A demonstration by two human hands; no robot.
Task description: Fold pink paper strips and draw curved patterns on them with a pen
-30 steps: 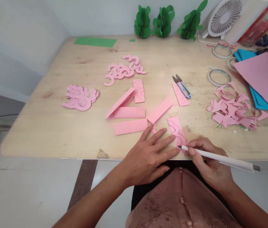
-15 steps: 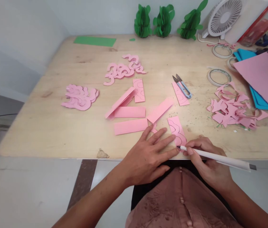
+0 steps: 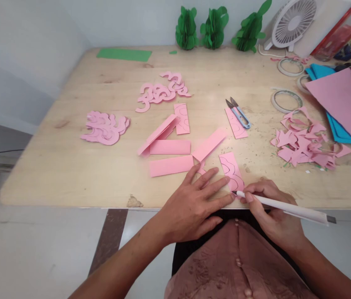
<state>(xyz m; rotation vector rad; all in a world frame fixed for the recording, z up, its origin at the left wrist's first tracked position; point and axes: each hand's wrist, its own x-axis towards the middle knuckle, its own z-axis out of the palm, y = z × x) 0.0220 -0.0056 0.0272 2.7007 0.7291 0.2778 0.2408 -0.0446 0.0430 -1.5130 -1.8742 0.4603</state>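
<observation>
My right hand (image 3: 271, 211) grips a white pen (image 3: 283, 204), its dark tip at the lower end of a pink paper strip (image 3: 232, 170) marked with curved lines. Spread flat on the table's front edge, my left hand (image 3: 198, 203) touches that strip with its fingertips. A small pink cut-out (image 3: 202, 168) lies partly under its fingers. Folded pink strips (image 3: 171, 165) lie just beyond the left hand. Two more strips with drawn curves sit farther back, and blue-handled thread snips (image 3: 240, 114) rest on the right one.
Curvy pink cut-outs lie in two piles (image 3: 105, 128) on the left and centre. Pink scraps (image 3: 306, 141), tape rolls (image 3: 287, 101) and pink and blue sheets (image 3: 345, 104) are at right. Green paper figures (image 3: 214, 29) and a white fan (image 3: 293, 23) stand at the back.
</observation>
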